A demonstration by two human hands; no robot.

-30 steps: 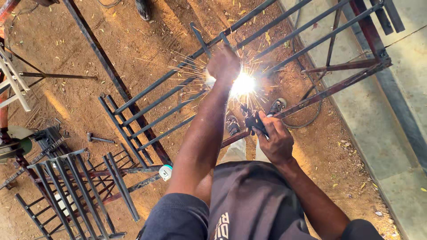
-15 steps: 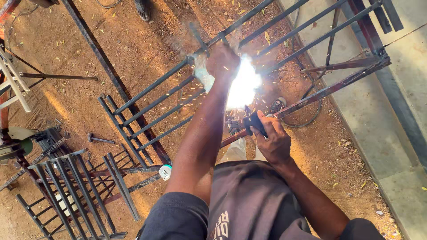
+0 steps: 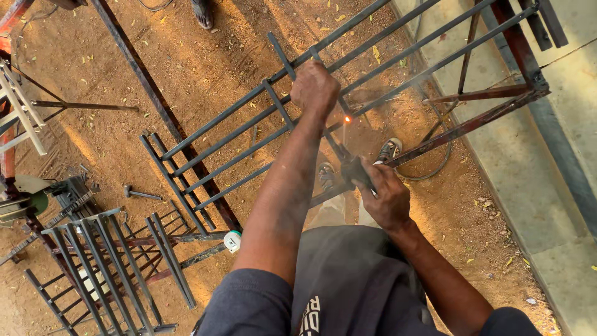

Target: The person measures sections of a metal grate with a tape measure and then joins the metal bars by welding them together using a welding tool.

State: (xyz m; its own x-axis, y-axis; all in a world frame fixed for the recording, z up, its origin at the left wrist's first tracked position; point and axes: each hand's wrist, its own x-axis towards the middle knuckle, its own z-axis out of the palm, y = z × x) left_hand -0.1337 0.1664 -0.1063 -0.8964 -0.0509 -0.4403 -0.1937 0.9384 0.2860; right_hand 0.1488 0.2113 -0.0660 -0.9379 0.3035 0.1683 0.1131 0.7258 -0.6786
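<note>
My left hand (image 3: 315, 87) is closed around a bar of a dark metal grille frame (image 3: 249, 140) that lies raised over the dirt ground. My right hand (image 3: 387, 196) grips a black welding electrode holder (image 3: 356, 169); its rod points up and left to a small orange glowing spot (image 3: 347, 119) on the frame, just right of my left hand. Thin smoke drifts above that spot. My two shoes (image 3: 389, 149) show below the frame.
A stack of similar metal grilles (image 3: 106, 261) lies at lower left, with a hammer (image 3: 140, 193) and a small white roll (image 3: 232, 241) on the dirt. A black cable (image 3: 438, 165) loops at right beside a concrete strip (image 3: 559, 205). Another person's foot (image 3: 202, 12) stands at the top.
The bright welding arc and its sparks have gone out, leaving only a small orange glow and smoke. Both hands stay in nearly the same place.
</note>
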